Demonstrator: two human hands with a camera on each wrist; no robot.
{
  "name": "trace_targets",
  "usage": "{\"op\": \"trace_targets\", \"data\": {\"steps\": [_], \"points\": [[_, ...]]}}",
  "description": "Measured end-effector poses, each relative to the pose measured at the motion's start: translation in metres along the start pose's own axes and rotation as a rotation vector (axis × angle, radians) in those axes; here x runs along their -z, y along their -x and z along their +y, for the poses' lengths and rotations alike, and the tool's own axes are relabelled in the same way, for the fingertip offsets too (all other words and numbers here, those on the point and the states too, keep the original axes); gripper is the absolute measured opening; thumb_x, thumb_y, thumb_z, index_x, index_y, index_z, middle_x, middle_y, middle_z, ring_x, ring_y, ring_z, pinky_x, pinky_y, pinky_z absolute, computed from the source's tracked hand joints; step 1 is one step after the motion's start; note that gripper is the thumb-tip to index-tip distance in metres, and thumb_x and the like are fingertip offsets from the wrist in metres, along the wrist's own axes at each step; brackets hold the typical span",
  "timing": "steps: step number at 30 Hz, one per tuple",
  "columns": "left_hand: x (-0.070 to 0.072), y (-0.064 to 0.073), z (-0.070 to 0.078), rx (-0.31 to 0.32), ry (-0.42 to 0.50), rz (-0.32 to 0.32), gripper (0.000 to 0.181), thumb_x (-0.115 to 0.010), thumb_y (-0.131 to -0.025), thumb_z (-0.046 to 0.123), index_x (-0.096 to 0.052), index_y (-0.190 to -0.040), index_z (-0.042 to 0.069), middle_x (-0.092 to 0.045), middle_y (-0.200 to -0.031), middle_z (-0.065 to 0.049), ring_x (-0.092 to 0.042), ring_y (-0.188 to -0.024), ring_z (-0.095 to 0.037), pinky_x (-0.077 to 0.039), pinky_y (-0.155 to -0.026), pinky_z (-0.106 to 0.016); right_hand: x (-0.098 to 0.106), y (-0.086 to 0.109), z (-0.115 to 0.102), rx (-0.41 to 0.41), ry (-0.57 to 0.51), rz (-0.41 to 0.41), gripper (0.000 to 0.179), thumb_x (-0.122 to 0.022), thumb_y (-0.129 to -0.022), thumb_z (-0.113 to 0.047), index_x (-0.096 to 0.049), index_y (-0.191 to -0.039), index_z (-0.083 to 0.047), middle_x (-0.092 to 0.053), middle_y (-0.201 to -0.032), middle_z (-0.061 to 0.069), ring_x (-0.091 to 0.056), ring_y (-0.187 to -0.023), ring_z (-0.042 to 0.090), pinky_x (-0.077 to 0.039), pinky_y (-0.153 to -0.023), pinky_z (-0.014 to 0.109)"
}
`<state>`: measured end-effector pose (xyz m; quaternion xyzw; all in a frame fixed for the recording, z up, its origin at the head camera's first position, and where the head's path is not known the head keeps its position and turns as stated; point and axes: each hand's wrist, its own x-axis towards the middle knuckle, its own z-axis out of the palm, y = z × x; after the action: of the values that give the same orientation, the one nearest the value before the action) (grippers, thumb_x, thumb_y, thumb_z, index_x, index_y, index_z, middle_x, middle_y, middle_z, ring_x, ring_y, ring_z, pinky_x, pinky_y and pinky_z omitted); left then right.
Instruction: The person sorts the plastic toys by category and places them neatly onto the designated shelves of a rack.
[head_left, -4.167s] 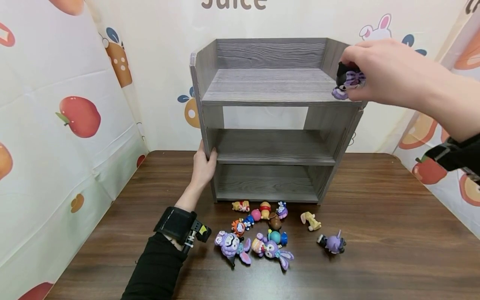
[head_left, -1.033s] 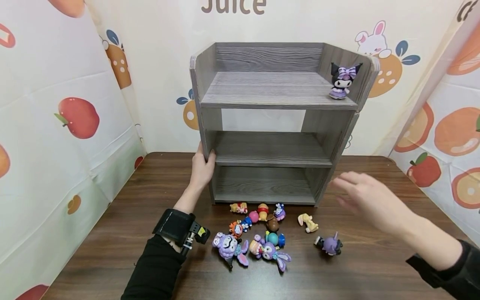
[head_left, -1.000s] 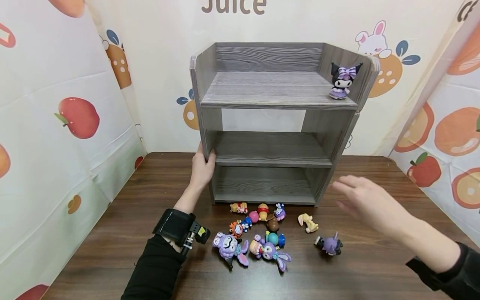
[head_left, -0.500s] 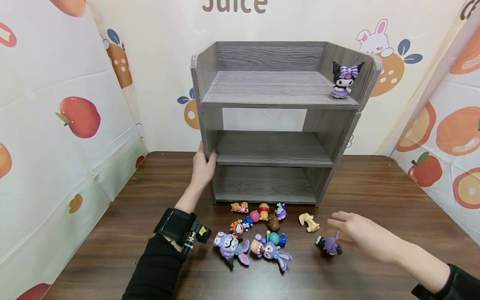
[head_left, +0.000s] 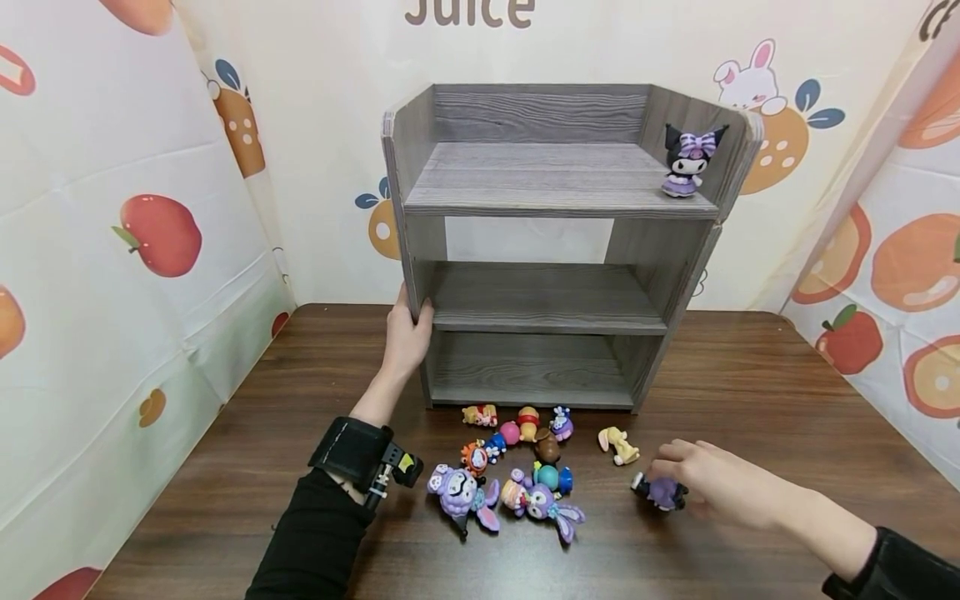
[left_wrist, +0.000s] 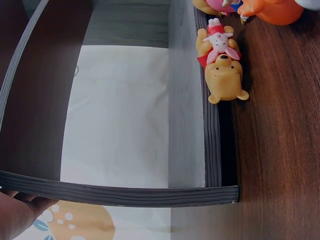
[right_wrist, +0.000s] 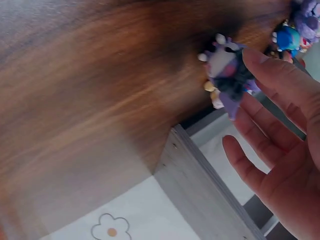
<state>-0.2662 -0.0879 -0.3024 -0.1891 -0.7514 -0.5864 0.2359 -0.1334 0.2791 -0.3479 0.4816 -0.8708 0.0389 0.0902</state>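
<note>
My left hand (head_left: 406,337) grips the left side panel of a grey wooden shelf rack (head_left: 551,321); its fingers also show at the panel in the left wrist view. At the right of the table, my right hand (head_left: 712,479) has its thumb and fingers around a small purple figurine (head_left: 663,493), which lies on the wood. In the right wrist view, the thumb and a finger meet that figurine (right_wrist: 225,67), while the other fingers stay spread. A black-and-purple figurine (head_left: 684,162) stands upright at the right end of the top shelf.
Several figurines lie in front of the rack, among them a purple rabbit figurine (head_left: 543,502), a purple figurine with pink ears (head_left: 459,490) and a bear figurine (left_wrist: 225,75). A yellow figurine (head_left: 618,446) lies apart. Printed cloth (head_left: 322,167) hangs behind the table (head_left: 750,375).
The black-and-purple figurine passed from my right hand onto the top shelf. My right hand then came down to the purple figurine at the right. My left hand stays on the rack.
</note>
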Motion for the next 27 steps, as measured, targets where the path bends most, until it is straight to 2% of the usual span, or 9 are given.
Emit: {"op": "trace_targets", "data": {"steps": [4, 7, 11, 14, 27], "points": [[-0.001, -0.006, -0.02, -0.004, -0.011, 0.007, 0.045, -0.037, -0.089, 0.001, -0.03, -0.134, -0.004, -0.038, -0.132, -0.023, -0.036, -0.12, -0.028, -0.032, -0.095, -0.044, -0.006, 0.003, 0.003, -0.006, -0.003, -0.004, 0.053, -0.071, -0.04, 0.001, -0.059, -0.088, -0.018, -0.044, -0.082, -0.014, -0.045, -0.074, 0.006, -0.041, -0.057, 0.029], [-0.002, -0.007, -0.024, -0.02, -0.014, 0.012, 0.046, -0.037, -0.089, 0.003, -0.03, -0.134, -0.004, -0.038, -0.131, -0.023, -0.036, -0.12, -0.027, -0.032, -0.094, -0.043, -0.01, 0.004, 0.006, -0.011, -0.048, -0.018, 0.055, -0.072, -0.042, 0.003, -0.058, -0.09, -0.019, -0.044, -0.084, -0.014, -0.046, -0.075, 0.005, -0.042, -0.057, 0.027], [-0.001, -0.001, -0.003, -0.013, -0.008, 0.015, 0.044, -0.036, -0.089, -0.002, -0.031, -0.132, -0.008, -0.039, -0.129, -0.027, -0.037, -0.119, -0.031, -0.032, -0.094, -0.044, -0.015, 0.005, 0.008, 0.002, -0.123, -0.027, 0.056, -0.072, -0.043, 0.006, -0.058, -0.092, -0.018, -0.045, -0.086, -0.013, -0.047, -0.074, 0.001, -0.042, -0.059, 0.018], [0.0, 0.004, 0.013, 0.003, -0.003, 0.017, 0.042, -0.036, -0.088, -0.006, -0.032, -0.129, -0.011, -0.038, -0.127, -0.031, -0.037, -0.118, -0.035, -0.032, -0.094, -0.046, -0.018, 0.006, 0.009, 0.013, -0.14, -0.018, 0.055, -0.072, -0.043, 0.005, -0.057, -0.091, -0.018, -0.045, -0.086, -0.013, -0.046, -0.074, -0.002, -0.039, -0.061, 0.013], [0.0, 0.004, 0.014, 0.013, 0.0, 0.023, 0.042, -0.037, -0.088, -0.006, -0.033, -0.129, -0.011, -0.039, -0.127, -0.031, -0.037, -0.119, -0.035, -0.032, -0.094, -0.046, -0.023, 0.009, 0.007, 0.02, -0.093, 0.043, 0.049, -0.076, -0.048, -0.005, -0.059, -0.093, -0.011, -0.049, -0.088, -0.009, -0.05, -0.077, 0.001, -0.042, -0.064, 0.014]]}}
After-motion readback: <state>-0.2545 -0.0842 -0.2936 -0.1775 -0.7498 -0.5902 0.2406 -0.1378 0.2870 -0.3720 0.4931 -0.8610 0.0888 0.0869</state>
